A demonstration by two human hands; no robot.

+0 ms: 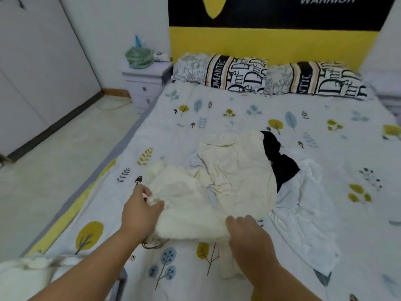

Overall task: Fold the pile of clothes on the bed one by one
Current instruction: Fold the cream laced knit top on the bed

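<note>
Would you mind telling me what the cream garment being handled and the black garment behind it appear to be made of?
The cream garment looks like soft, matte woven fabric, perhaps cotton: it creases finely and bunches in the left hand's grip. The black garment is limp, matte cloth; its weave is too dark to tell.

Clothes pile [238, 177] on bed [325, 170], before pillows [269, 77]

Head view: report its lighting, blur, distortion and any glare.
Head view: soft, even light with only faint shadows under the left hand and right hand; whole frame slightly soft, so the cream garment loses its weave and the headboard lettering is smeared; wide-angle bending curves the bed edge and wardrobe; no strong glare.
</note>
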